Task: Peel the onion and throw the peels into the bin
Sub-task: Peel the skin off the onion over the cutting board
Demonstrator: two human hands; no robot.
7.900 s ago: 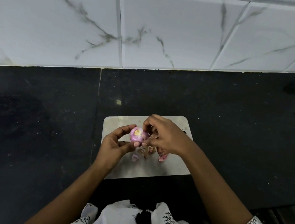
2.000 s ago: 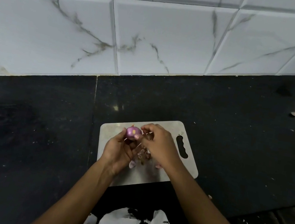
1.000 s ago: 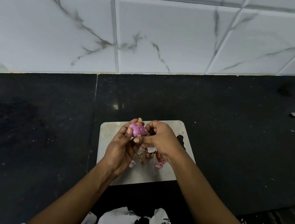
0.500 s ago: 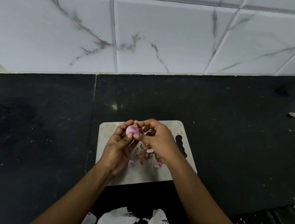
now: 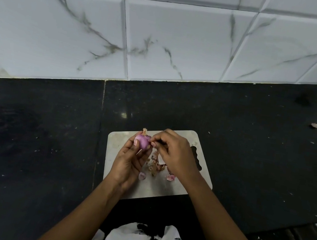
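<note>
Onion (image 5: 142, 141) gripped in curled left hand (image 5: 130, 162) above board (image 5: 156, 188); right hand (image 5: 175, 152) pinches onion at its 3 o'clock; peels (image 5: 155, 165) at 5 o'clock.

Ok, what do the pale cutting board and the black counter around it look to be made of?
The pale grey rectangular cutting board looks like matte plastic: flat, dull, rounded corners, a moulded wavy handle slot; stone composite is possible. The black speckled countertop looks like polished granite: fine pale flecks, a light glint, one thin seam.
</note>
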